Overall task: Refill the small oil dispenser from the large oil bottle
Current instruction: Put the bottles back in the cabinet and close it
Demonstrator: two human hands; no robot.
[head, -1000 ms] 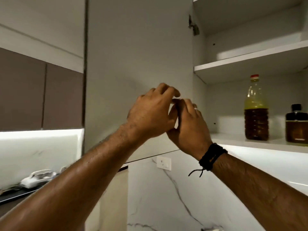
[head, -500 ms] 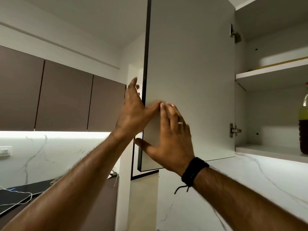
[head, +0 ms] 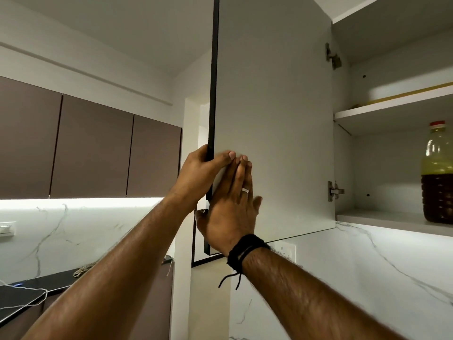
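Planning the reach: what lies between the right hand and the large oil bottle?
In the head view, only the open door's bare inner face and its lower hinge separate right hand from large oil bottle.

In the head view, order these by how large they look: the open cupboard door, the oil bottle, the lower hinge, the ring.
1. open cupboard door
2. large oil bottle, cut by the frame edge
3. lower hinge
4. ring, though it is nearer the camera

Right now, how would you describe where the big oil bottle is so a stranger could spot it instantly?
Look inside the open wall cabinet on the right, past its swung-out door. On the bottom shelf stands the large oil bottle, upright at the frame's right edge. It has a red cap and dark oil inside.
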